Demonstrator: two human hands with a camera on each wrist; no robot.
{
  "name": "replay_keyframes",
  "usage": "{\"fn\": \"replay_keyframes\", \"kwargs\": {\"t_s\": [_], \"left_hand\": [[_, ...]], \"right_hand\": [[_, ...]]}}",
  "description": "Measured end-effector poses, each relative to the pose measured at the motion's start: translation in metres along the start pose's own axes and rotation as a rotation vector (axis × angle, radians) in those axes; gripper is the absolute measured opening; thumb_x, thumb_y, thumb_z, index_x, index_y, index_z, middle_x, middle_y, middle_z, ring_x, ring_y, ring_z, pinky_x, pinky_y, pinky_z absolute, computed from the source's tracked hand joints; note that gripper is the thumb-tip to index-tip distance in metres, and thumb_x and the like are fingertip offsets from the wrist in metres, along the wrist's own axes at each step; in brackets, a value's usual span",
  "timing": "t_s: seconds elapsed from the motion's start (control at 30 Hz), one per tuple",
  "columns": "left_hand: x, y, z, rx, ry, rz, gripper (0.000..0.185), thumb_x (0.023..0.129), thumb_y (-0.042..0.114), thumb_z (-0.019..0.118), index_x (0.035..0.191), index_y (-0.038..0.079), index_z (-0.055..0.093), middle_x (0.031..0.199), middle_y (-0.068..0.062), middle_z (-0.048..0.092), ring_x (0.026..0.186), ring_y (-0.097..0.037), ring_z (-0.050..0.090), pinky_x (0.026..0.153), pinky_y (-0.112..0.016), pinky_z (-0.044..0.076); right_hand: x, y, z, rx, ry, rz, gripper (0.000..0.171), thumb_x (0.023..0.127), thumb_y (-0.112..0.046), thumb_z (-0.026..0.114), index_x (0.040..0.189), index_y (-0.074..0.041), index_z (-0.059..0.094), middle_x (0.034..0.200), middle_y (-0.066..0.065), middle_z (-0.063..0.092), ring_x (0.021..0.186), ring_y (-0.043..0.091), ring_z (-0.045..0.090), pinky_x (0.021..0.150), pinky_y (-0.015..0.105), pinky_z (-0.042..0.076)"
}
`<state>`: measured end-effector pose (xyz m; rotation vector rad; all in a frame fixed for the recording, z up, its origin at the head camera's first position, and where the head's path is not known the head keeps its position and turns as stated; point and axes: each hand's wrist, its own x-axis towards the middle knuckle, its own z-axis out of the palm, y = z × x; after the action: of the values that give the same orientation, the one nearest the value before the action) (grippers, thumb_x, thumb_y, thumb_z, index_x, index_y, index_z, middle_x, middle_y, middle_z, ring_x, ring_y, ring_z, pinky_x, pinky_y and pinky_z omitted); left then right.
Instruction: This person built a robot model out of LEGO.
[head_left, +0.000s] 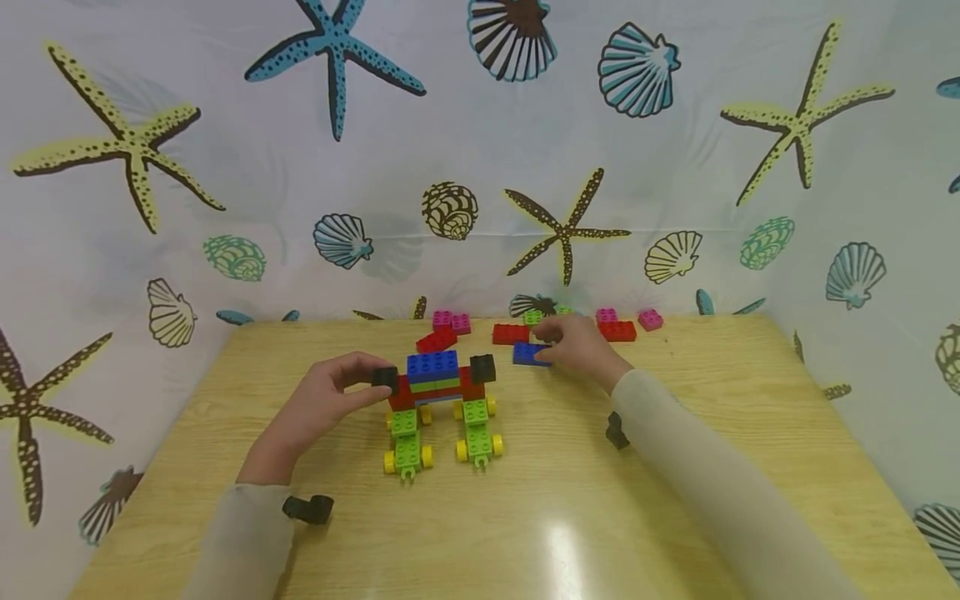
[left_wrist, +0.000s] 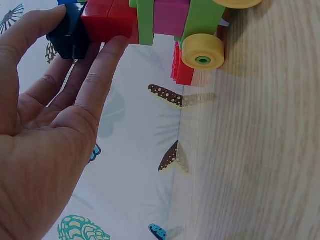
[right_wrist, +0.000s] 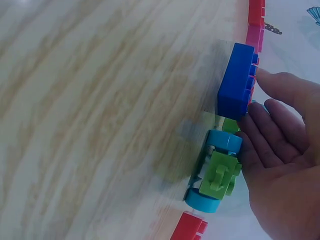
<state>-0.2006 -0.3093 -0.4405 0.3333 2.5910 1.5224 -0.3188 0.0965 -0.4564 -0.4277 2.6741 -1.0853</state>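
A brick model point(head_left: 438, 385) stands mid-table, with a red body, a blue top, green legs and yellow wheels point(left_wrist: 202, 51). It carries a black block point(head_left: 482, 367) on its right side. My left hand point(head_left: 372, 383) pinches another black block point(head_left: 385, 379) against the model's left end. In the left wrist view my thumb and fingers point(left_wrist: 100, 75) lie on that block point(left_wrist: 70, 35) and the red body point(left_wrist: 107, 20). My right hand point(head_left: 552, 343) reaches to the back row, its fingertips point(right_wrist: 265, 130) touching a blue brick point(right_wrist: 237, 82) that lies on the table.
Loose bricks line the back edge: pink point(head_left: 450, 319), red point(head_left: 437, 339), red point(head_left: 510, 333), green point(head_left: 532, 317), red point(head_left: 617, 331), pink point(head_left: 650, 319). A green piece with light blue wheels point(right_wrist: 215, 175) sits beside my right palm. Sea-print curtain walls point(head_left: 675, 167) enclose the wooden table point(head_left: 525, 517).
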Motion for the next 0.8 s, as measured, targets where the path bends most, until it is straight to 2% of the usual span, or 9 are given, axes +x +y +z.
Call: {"fn": "replay_keyframes", "kwargs": {"t_s": [0.57, 0.8], "left_hand": [[0.0017, 0.0010, -0.0001, 0.007, 0.001, 0.008, 0.041, 0.107, 0.030, 0.078, 0.142, 0.009, 0.070, 0.145, -0.015, 0.073, 0.150, -0.042, 0.060, 0.123, -0.060, 0.053], [0.0017, -0.0006, 0.0000, -0.002, -0.001, 0.006, 0.041, 0.107, 0.030, 0.079, 0.142, 0.009, 0.070, 0.145, -0.015, 0.073, 0.150, -0.042, 0.059, 0.124, -0.062, 0.052]], "right_hand": [[-0.0013, 0.0048, -0.0010, -0.112, -0.019, -0.028, 0.046, 0.100, -0.014, 0.084, 0.145, -0.006, 0.074, 0.149, 0.013, 0.074, 0.141, 0.035, 0.067, 0.125, 0.053, 0.053], [0.0016, 0.0085, 0.0011, -0.146, -0.018, -0.017, 0.046, 0.100, -0.017, 0.085, 0.143, -0.005, 0.075, 0.146, 0.014, 0.075, 0.138, 0.035, 0.069, 0.123, 0.053, 0.055]]}}
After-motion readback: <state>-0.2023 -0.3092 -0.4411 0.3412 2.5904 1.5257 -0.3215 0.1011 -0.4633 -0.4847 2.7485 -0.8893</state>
